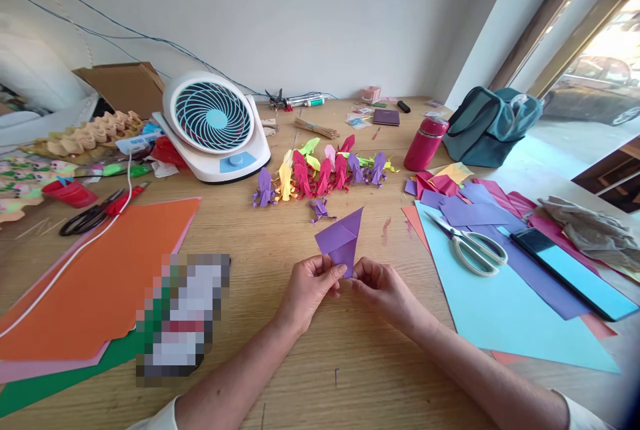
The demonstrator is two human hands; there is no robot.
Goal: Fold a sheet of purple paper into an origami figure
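Observation:
A folded piece of purple paper (340, 238) is held up over the wooden table, its pointed tip toward the upper right. My left hand (314, 290) pinches its lower part between thumb and fingers. At the lower right edge, my right hand (383, 289) has its fingertips closed on the paper. Just beyond lies a small purple folded paper figure (320, 210). Behind that stand several folded paper figures in red, yellow, green, pink and purple, among them a red one (303, 177) and a yellow one (285, 182).
To the right, scissors (473, 243) and a phone (570, 270) lie on coloured sheets, including a light blue one (515, 310). Orange sheets (100, 270) cover the left side. A white fan (215, 123), a red flask (426, 142) and a teal bag (493, 127) stand farther back.

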